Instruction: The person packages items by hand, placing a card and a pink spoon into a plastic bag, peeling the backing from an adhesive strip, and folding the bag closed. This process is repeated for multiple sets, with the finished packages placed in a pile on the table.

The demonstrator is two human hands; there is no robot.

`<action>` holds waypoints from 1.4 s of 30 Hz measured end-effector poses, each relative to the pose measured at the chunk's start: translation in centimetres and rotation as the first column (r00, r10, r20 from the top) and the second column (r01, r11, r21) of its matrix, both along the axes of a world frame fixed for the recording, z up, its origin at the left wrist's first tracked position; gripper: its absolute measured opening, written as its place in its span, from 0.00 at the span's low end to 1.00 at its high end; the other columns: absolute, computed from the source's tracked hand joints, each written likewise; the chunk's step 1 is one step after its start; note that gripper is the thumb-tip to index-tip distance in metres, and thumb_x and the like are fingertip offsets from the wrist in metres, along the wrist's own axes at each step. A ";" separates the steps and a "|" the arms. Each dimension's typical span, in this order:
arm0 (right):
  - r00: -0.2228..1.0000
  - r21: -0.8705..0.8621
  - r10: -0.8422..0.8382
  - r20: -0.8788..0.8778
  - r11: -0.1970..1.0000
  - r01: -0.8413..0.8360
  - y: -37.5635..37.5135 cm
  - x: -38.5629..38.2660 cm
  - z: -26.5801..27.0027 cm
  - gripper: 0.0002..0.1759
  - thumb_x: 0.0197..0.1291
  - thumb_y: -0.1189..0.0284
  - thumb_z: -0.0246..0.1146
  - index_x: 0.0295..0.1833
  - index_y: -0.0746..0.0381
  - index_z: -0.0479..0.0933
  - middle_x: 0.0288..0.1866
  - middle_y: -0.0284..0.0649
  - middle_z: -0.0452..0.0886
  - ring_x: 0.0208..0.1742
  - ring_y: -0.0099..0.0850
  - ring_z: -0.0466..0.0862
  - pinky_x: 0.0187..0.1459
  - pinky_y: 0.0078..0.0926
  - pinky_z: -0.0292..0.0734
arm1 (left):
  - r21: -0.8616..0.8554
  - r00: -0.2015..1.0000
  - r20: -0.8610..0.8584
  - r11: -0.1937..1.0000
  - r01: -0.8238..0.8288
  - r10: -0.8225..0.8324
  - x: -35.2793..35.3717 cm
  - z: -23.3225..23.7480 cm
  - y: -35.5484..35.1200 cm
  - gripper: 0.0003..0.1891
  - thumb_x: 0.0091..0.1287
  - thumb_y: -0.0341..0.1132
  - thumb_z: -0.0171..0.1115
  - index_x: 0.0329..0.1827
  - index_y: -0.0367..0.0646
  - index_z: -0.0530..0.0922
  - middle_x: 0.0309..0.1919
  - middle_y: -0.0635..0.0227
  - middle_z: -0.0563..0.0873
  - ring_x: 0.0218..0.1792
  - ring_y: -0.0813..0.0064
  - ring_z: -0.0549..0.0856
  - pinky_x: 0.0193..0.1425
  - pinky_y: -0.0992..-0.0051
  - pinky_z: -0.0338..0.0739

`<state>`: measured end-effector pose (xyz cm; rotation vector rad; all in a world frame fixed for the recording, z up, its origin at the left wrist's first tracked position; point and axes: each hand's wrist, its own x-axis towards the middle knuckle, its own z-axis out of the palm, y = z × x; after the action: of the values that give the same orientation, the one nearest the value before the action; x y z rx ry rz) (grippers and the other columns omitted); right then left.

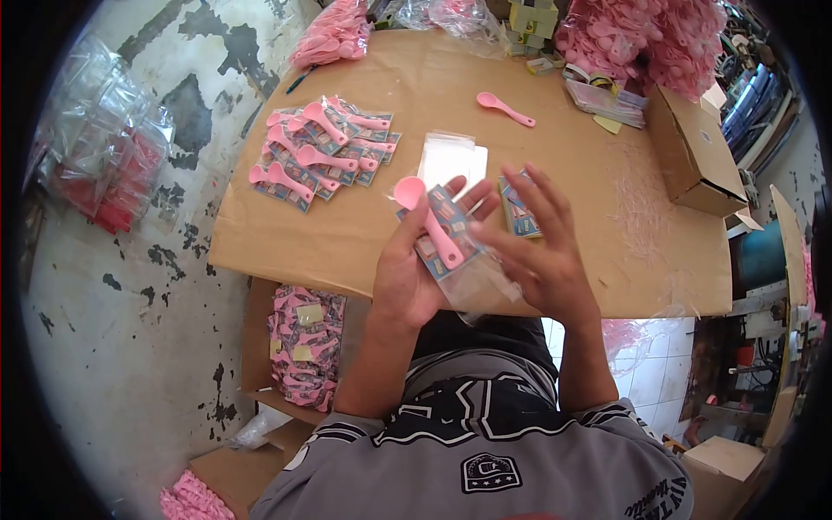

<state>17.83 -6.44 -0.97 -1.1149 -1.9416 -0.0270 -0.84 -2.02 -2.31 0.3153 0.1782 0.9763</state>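
My left hand (409,276) holds a pink spoon (431,223) laid on a printed card (457,227), with a clear plastic bag (485,282) hanging from the card's lower right. The thumb presses on the spoon's handle. My right hand (542,251) is just right of the card, fingers spread and slightly blurred. Behind my left hand lie white cards and clear bags (449,156). Beyond my right hand is a stack of printed cards (520,208). A loose pink spoon (505,109) rests farther back. At the left is a pile of spoons on cards (325,152).
The brown-covered table (286,238) carries bags of pink spoons (641,39) at the back right, a cardboard box (698,152) at the right edge and a pen (300,80) at the back left. A box of packed spoons (303,347) stands below the front edge.
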 end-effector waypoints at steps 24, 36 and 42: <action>0.658 -0.463 -0.190 -0.729 0.844 -0.270 0.3 1.2 0.6 0.33 0.69 0.76 0.73 0.75 0.64 0.69 0.48 0.40 0.90 0.40 0.21 0.84 0.42 0.19 0.77 | 0.431 0.786 -0.592 0.894 0.120 0.179 1.2 0.3 0.9 0.24 0.82 0.33 0.62 0.78 0.41 0.73 0.58 0.57 0.90 0.43 0.78 0.91 0.37 0.77 0.90; 0.948 0.159 -0.298 -0.112 0.936 0.313 3.4 0.6 0.5 0.16 0.52 0.79 0.77 0.49 0.59 0.88 0.59 0.39 0.85 0.56 0.43 0.80 0.55 0.40 0.78 | 0.527 0.621 -0.714 0.832 0.174 0.323 2.0 -0.2 0.2 0.31 0.80 0.30 0.63 0.85 0.49 0.68 0.24 0.81 0.78 0.26 0.93 0.70 0.26 0.85 0.64; 0.944 0.206 -0.320 -0.083 0.921 0.330 3.7 0.7 -0.6 0.15 0.50 0.80 0.75 0.46 0.60 0.87 0.55 0.36 0.88 0.56 0.42 0.81 0.55 0.39 0.77 | 0.561 0.589 -0.732 0.794 0.235 0.342 1.5 -0.3 0.0 0.32 0.78 0.28 0.63 0.85 0.46 0.68 0.24 0.80 0.72 0.27 0.91 0.67 0.30 0.84 0.64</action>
<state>18.49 -2.74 -1.57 -1.2643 -1.6466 -0.3823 0.63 -2.04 -2.62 1.4036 0.7329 0.8627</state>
